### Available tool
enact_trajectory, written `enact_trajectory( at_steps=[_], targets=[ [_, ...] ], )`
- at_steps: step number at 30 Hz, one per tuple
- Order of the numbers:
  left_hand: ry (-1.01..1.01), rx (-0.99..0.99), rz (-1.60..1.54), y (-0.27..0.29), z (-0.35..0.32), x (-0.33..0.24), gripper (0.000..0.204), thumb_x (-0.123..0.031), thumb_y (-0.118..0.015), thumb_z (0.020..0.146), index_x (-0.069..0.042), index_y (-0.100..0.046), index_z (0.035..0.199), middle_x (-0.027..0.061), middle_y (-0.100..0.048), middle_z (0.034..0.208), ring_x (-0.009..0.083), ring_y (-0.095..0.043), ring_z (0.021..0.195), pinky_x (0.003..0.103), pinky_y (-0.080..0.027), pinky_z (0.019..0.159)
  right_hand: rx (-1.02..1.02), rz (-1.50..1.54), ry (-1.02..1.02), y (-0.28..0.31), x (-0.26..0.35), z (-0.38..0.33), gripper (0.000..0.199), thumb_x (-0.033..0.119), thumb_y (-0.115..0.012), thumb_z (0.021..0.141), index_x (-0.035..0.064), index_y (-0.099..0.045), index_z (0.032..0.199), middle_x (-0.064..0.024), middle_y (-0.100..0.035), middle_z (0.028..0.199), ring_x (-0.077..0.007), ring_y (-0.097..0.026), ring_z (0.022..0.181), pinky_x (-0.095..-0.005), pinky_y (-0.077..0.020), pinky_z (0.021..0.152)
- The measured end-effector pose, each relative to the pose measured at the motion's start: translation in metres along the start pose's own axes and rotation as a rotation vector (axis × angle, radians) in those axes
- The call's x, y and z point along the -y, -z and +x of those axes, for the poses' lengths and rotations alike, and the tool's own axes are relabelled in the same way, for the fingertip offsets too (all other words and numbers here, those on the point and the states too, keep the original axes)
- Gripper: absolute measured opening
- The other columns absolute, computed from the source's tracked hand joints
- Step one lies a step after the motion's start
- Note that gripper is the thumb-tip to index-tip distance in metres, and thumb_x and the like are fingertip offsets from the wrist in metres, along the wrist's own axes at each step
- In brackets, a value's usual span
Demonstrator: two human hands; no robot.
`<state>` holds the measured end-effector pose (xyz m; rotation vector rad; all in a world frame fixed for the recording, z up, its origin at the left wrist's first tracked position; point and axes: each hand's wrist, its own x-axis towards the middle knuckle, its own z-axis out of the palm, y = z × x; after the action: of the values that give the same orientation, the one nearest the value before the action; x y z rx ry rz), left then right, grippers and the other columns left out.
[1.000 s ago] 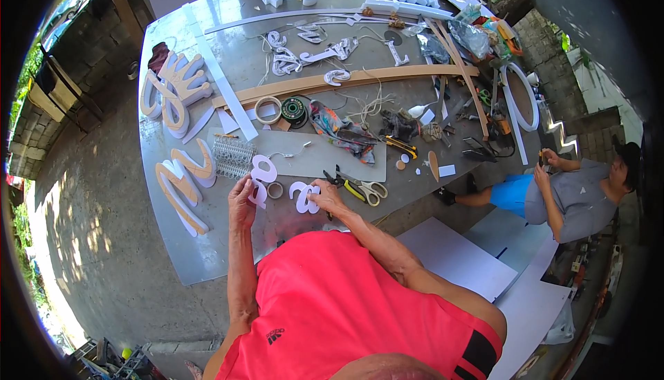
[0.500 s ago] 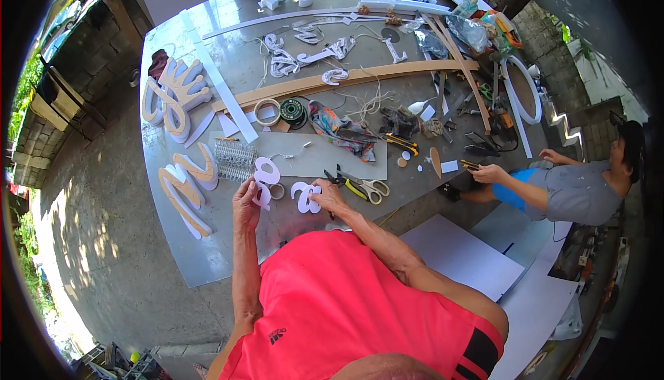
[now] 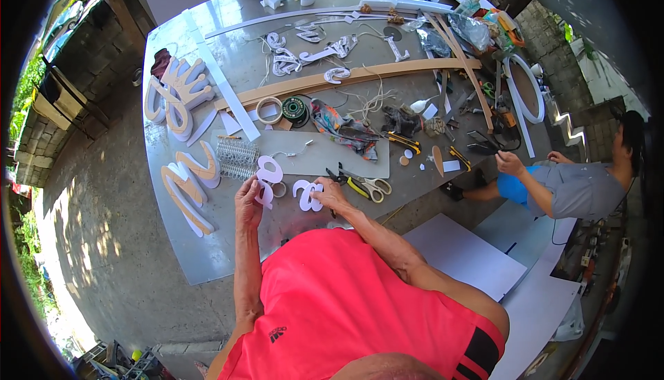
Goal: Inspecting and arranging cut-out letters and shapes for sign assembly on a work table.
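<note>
"White letter cut-out, left (image 3: 277, 175): where is it, and how held?"

"Near the front edge of our metal bench (image 3: 203, 259), toward its left corner. Our left hand (image 3: 247, 200) pinches the lower strokes. Contact with the bench top: can't tell."

"Right letter cut-out (image 3: 306, 201)?"

"Along the same edge, further right, apart from the first. Our right hand (image 3: 330, 195) has its fingertips at one side. Pinching or only pressing: we can't tell."

"Failure modes?"

"Narrow strokes, we judge, might crease if our left pinch tightens. Tilting that cut-out away from us could catch it on the wire coils (image 3: 237, 157) just beyond."

"Other side?"

"Pliers (image 3: 357, 188) and scissors (image 3: 377, 190) lie just right of our right hand; a careless sideways sweep could knock fingers on them."

"Bench's right edge?"

"Yellow knife (image 3: 460, 159) lies near it, close to a co-worker's hand (image 3: 510, 164). One bump could tip it off, we suspect."
</note>
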<state>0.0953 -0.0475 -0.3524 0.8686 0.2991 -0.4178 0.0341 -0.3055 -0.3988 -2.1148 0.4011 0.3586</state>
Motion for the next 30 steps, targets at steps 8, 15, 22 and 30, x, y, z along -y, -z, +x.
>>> enact_trajectory(
  at_steps=[8, 15, 22, 30],
  targets=[
    [0.002, -0.038, 0.039, 0.000, -0.010, 0.006, 0.032, -0.011, -0.061, 0.099, 0.002, -0.060, 0.129, 0.0055, -0.068, 0.109, 0.0136, -0.065, 0.096, 0.030, -0.054, 0.084, 0.017, -0.004, 0.011, -0.008, -0.005, -0.006, 0.041, 0.023, -0.075, 0.077, 0.0015, -0.067, 0.111, -0.0162, -0.072, 0.093, -0.0259, -0.071, 0.082, -0.0383, -0.0551, 0.074],
    [-0.071, -0.064, -0.010, -0.007, -0.006, -0.009, 0.033, -0.013, -0.060, 0.100, 0.000, -0.059, 0.130, 0.0085, -0.069, 0.114, 0.0180, -0.067, 0.100, 0.032, -0.056, 0.087, 0.080, 0.874, -0.166, 0.023, 0.006, 0.001, 0.034, 0.005, -0.076, 0.083, -0.0039, -0.061, 0.113, -0.0106, -0.070, 0.090, -0.0170, -0.069, 0.072, -0.0302, -0.0572, 0.060],
    [-0.046, -0.154, 0.033, -0.004, -0.013, -0.003, 0.031, -0.015, -0.060, 0.100, -0.003, -0.061, 0.130, 0.0087, -0.069, 0.113, 0.0188, -0.069, 0.097, 0.036, -0.058, 0.083, 0.117, 1.029, -0.129, 0.057, 0.040, 0.002, 0.027, 0.006, -0.073, 0.087, -0.0020, -0.062, 0.110, -0.0094, -0.070, 0.091, -0.0165, -0.070, 0.074, -0.0320, -0.0616, 0.066],
    [-0.042, -0.040, 0.267, -0.044, -0.013, 0.001, 0.046, -0.010, -0.059, 0.099, -0.005, -0.049, 0.144, 0.0057, -0.068, 0.106, 0.0128, -0.067, 0.089, 0.029, -0.059, 0.071, 0.211, 1.069, -0.059, 0.063, 0.067, -0.014, 0.027, 0.012, -0.073, 0.089, -0.0001, -0.064, 0.112, -0.0066, -0.070, 0.090, -0.0146, -0.068, 0.070, -0.0316, -0.0600, 0.067]
  ],
)
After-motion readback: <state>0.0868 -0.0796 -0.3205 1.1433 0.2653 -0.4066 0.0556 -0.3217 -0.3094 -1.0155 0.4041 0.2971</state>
